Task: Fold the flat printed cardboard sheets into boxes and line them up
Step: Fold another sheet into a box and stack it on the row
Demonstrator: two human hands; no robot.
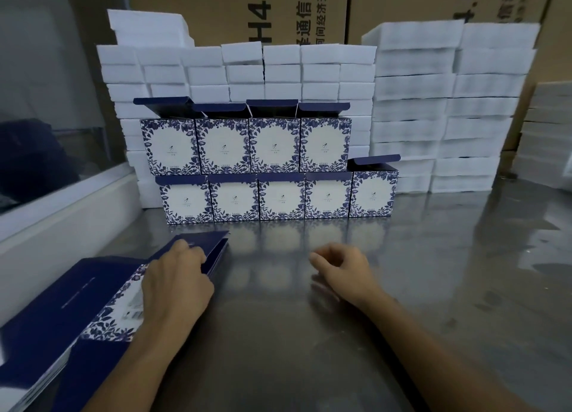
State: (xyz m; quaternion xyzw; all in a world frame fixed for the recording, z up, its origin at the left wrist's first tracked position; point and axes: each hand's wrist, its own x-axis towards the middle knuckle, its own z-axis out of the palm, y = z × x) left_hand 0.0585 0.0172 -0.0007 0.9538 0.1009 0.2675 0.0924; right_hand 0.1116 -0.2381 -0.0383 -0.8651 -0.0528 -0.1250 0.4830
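A stack of flat printed cardboard sheets (77, 306), dark blue with a white floral panel, lies at the near left of the steel table (433, 288). My left hand (176, 278) rests on the stack's far end, its fingers curled over the edge of the top sheet (213, 241), which lifts slightly. My right hand (340, 269) hovers just above the table to the right, fingers loosely curled, holding nothing. Folded blue-and-white boxes stand in two rows against the back: several in the lower row (272, 199) and several stacked above (247, 144), lids up.
White foam blocks (433, 102) are stacked high behind and to the right of the boxes. Large brown cartons (309, 6) stand behind them. A white ledge (62, 213) and a glass panel border the table's left side.
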